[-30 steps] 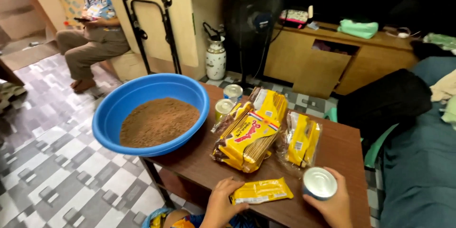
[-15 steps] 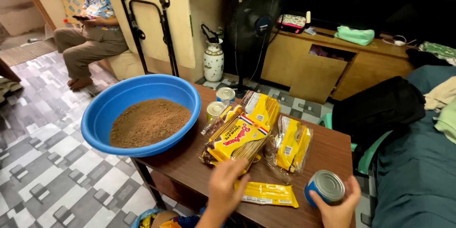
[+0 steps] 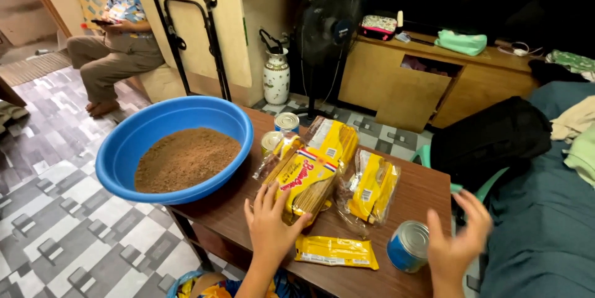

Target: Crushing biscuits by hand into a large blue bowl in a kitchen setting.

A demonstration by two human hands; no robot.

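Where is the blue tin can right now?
In the head view, the blue tin can stands near the front right of the brown table, just left of the right hand and right of the flat yellow packet.

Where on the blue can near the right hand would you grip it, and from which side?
Grip the blue can around its round side wall, probably from the right, where the open right hand already hovers beside it. It stands upright near the table's front edge; the flat metal lid offers fingers nothing to pinch. The flat yellow packet lies to its left, crowding that side.
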